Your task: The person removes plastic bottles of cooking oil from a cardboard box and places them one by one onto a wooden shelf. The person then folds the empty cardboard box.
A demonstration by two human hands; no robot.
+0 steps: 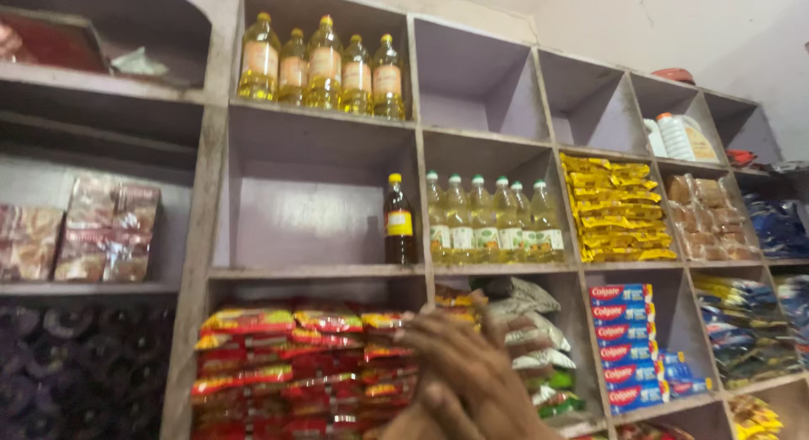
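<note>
Only one hand shows, my right hand, blurred, rising from the bottom edge at centre. Its back faces me and the fingers stretch up and to the left. The fingertips are at the stacks of red and yellow snack packets in the low shelf compartment. They are just below a small yellow and red packet. Motion blur hides whether the fingers grip that packet or only touch it. My left hand is out of view.
Pale purple wooden shelves fill the wall. Yellow oil bottles stand on top, with a dark bottle and clear oil bottles below. Yellow packets, red toothpaste boxes and grey-white bags lie to the right.
</note>
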